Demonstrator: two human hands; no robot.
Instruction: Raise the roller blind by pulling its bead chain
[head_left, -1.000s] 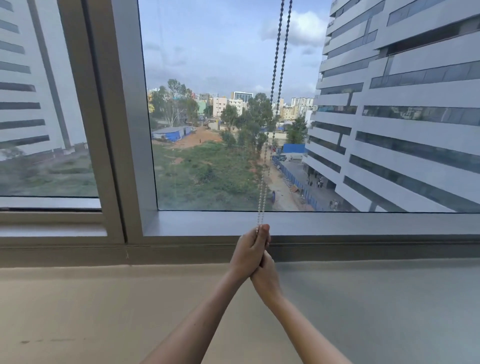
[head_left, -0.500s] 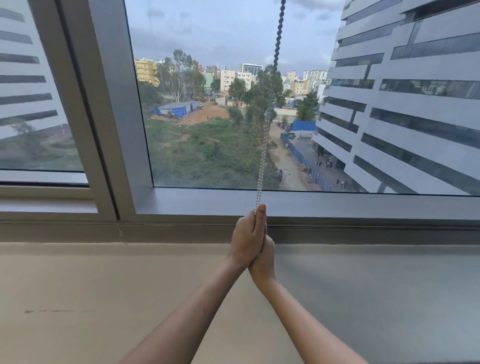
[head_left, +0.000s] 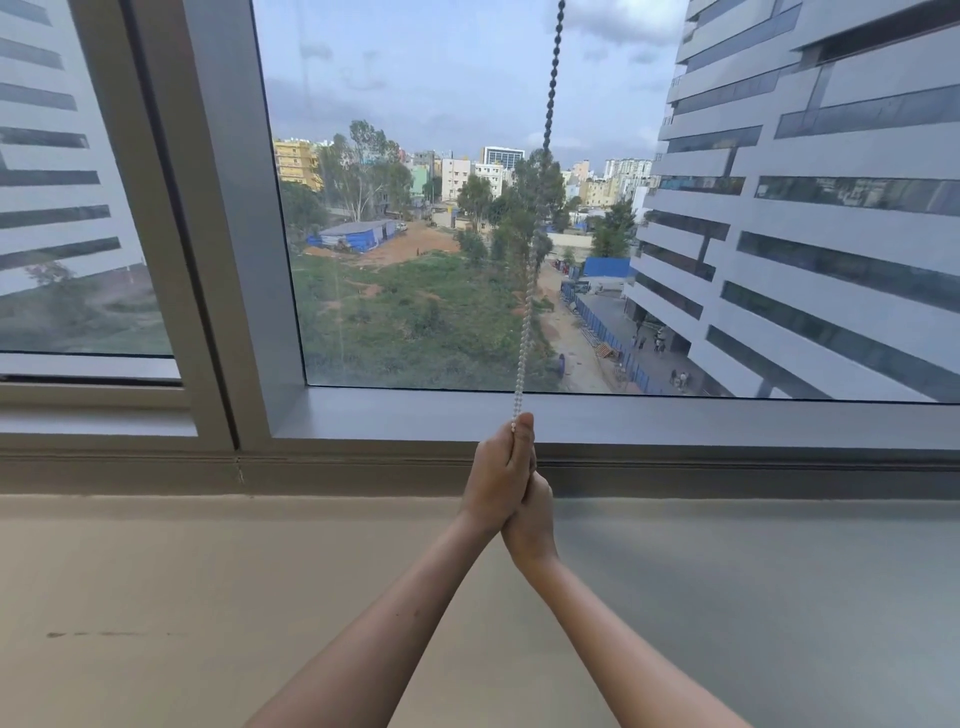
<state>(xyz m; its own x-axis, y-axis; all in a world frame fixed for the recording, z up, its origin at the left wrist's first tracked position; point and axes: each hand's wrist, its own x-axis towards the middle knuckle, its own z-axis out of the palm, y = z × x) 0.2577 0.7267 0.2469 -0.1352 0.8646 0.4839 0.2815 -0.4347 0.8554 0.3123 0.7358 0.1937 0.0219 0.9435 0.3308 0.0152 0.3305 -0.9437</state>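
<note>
Left hand (head_left: 497, 470): gripping the bead chain (head_left: 535, 244), uppermost.
Right hand (head_left: 532, 514): clasping the chain just beneath, touching the left.

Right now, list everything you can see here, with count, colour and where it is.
bead chain: one, dark against the sky and white lower down, hanging before the right pane into the hands
window frame: one, grey, around two glass panes
ledge: one, beige, below the frame
roller blind: not in view
left hand: one, closed on the chain, uppermost
right hand: one, pressed against the left just below it; its grip on the chain is hidden
</note>
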